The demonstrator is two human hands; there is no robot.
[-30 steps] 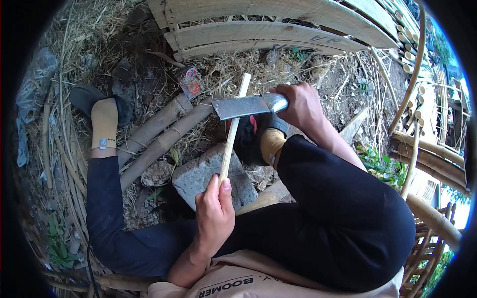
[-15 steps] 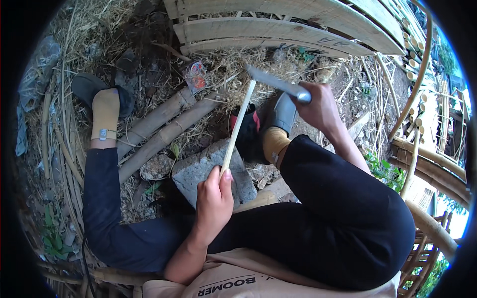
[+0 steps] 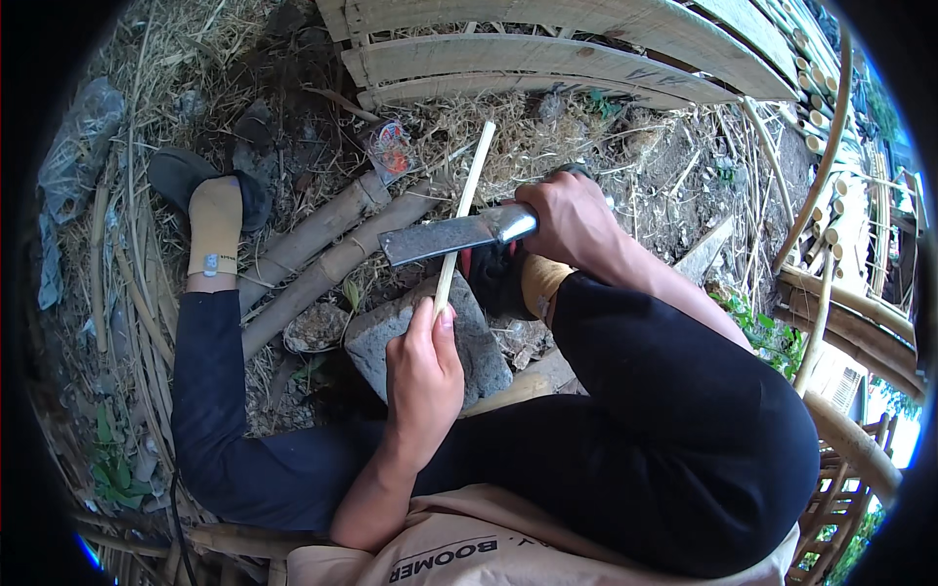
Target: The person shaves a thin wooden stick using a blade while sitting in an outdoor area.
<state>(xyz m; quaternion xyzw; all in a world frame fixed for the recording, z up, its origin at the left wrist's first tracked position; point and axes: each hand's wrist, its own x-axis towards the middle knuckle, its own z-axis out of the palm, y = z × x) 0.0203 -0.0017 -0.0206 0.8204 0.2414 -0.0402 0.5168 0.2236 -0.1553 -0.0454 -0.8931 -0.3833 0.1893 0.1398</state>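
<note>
My left hand (image 3: pixel 426 381) pinches the lower end of a thin, pale bamboo strip (image 3: pixel 475 181), which points up and away from me. In my right hand (image 3: pixel 576 217) is a knife with a broad, square-ended blade (image 3: pixel 435 240), gripped by its handle. The blade lies across the strip a little above my left fingers, its flat side facing up. Under the strip's lower part sits a grey stone block (image 3: pixel 391 337). Whether the edge bites into the strip, I cannot tell.
Two bamboo poles (image 3: pixel 332 259) lie left of the stone, near a crumpled plastic wrapper (image 3: pixel 391 146). A slatted wooden panel (image 3: pixel 547 61) stands at the far side. Cut bamboo (image 3: pixel 835 220) is stacked at the right. Dry straw (image 3: pixel 518 146) covers the ground beyond.
My right hand has brought the knife nearer and to the left, from beside the strip's far tip to across its lower half. My left hand keeps its grip, slightly lower.
</note>
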